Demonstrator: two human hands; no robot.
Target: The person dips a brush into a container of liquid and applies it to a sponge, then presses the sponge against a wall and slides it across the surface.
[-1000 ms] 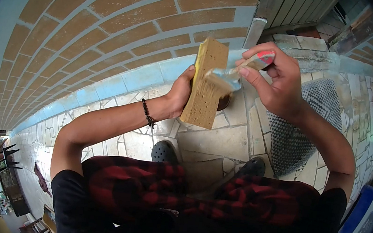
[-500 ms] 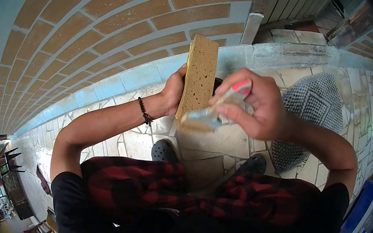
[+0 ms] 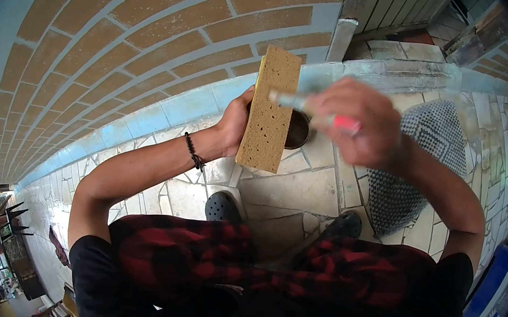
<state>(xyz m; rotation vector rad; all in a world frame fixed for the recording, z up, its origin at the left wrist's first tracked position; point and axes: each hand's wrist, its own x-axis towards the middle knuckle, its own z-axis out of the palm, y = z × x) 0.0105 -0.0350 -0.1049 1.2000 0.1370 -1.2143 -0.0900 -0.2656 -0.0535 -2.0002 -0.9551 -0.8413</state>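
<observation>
A long rectangular tan sponge [image 3: 265, 131], pitted with small dark holes, is gripped by my left hand [image 3: 233, 124] along its left edge. A yellow strip shows behind that edge, and my fingers at its back are hidden. My right hand [image 3: 361, 124], blurred by motion, is closed around a paintbrush [image 3: 287, 100] with a red handle end. The brush's bristle end overlaps the upper middle of the sponge's face in this view. Behind the sponge, partly covered by it, is a round dark brown container [image 3: 298, 132].
A wall [image 3: 120, 54] painted with tan brick shapes curves along the left and front. A grey patterned mat [image 3: 423, 161] lies on the stone-tile floor [image 3: 295, 189] to the right. My feet in dark clogs [image 3: 222, 207] stand below the sponge. A blue and white box [image 3: 493, 299] is at far right.
The brush has moved from the sponge's lower end up to its upper middle, and now points left. My right hand has shifted slightly right; the sponge stays nearly in place, exposing more of the container.
</observation>
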